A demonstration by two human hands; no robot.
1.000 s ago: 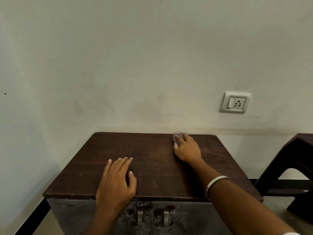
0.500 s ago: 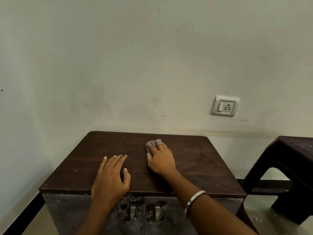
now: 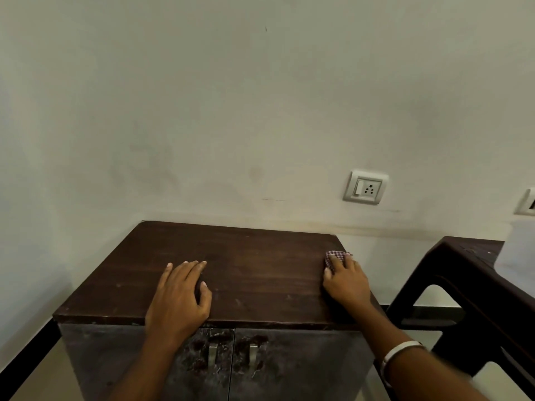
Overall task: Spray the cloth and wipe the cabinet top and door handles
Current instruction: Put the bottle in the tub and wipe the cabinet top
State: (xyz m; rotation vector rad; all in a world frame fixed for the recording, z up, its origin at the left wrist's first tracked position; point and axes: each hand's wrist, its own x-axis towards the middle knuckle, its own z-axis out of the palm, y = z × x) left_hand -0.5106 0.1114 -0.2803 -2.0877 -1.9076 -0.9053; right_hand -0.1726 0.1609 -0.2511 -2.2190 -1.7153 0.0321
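This looks like a plain room in a home. A low cabinet with a dark wood-grain top and two worn grey doors with metal handles stands pushed against a bare, off-white painted wall marked with faint smudges. A white switch-and-socket plate sits low on the wall, with part of a second plate at the right edge. A dark plastic stool stands just beside the cabinet on a pale floor with a black skirting.

White switch-and-socket plate on pale plaster wall; dark brown plastic stool below-right of plate; 2nd plate at right edge.
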